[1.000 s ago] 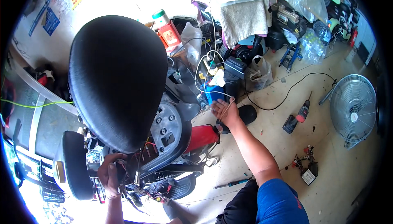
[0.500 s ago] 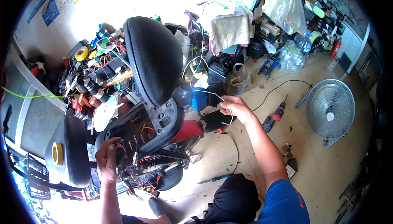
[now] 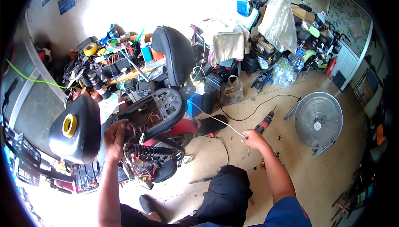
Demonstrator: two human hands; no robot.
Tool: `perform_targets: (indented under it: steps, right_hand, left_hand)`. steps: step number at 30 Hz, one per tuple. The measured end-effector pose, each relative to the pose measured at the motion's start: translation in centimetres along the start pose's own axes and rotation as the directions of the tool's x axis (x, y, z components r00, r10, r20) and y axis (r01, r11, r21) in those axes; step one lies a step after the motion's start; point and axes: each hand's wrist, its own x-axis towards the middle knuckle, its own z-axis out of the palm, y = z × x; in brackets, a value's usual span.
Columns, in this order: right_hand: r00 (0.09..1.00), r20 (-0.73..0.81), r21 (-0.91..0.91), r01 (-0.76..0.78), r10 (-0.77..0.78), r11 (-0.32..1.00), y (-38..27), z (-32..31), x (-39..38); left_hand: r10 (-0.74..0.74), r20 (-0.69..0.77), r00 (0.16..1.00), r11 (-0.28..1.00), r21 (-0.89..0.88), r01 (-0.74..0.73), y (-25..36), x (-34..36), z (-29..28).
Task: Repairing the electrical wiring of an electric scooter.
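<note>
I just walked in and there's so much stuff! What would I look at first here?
Probably the opened-up scooter in the middle, its black seat tipped up and tangled wires showing where the left hand reaches in. The right hand pulls a thin white wire out over the floor. A round metal fan stands on the right.

One head-worn fisheye view looks steeply down from above, close over the scooter (image 3: 153,123) and both forearms, facing a cluttered wall; edges bend outward, and the dark rim probably hides the room's far corners.
</note>
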Motion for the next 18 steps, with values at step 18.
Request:
perform_targets:
  steps: [18]
  right_hand:
    - [0.984,0.033,0.97,-0.073,0.172,0.23,-5.7,5.0,-4.2]
  left_hand:
    - [0.299,0.192,0.935,0.898,0.274,-0.344,10.2,-13.5,-9.7]
